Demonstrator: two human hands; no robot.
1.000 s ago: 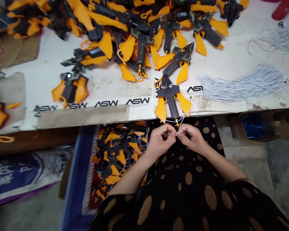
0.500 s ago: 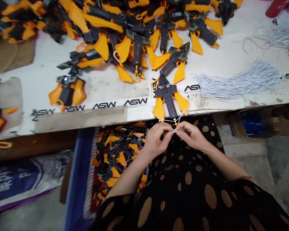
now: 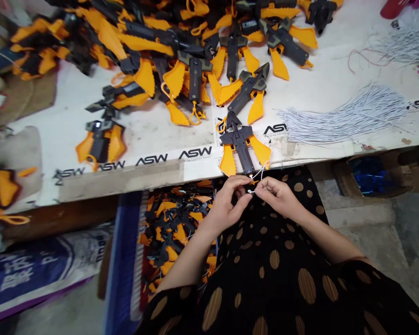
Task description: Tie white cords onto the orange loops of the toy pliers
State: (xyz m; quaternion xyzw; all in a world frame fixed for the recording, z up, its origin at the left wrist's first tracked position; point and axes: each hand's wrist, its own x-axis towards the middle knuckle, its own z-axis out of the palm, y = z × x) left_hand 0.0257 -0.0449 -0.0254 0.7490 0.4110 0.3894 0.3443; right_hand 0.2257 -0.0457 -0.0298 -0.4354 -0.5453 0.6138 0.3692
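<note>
Before the spotted black garment (image 3: 275, 279), the right hand (image 3: 278, 198) is pinching a white cord (image 3: 253, 191) between thumb and fingers, a small loop (image 3: 250, 191) showing at its end. The left hand (image 3: 230, 201) is curving beside this loop, thumb and forefinger standing slightly apart; whether its other fingers are gripping cord cannot be told. Near the left forearm, a blue crate (image 3: 120, 270) is holding black-and-orange pieces (image 3: 167, 218). Just beyond the hands, a winged piece (image 3: 242, 148) is lying at the table's (image 3: 153, 174) near edge. Farther off, white cords (image 3: 345, 118) are lying bundled at right, with heaped pieces (image 3: 195, 77) spreading behind.
</note>
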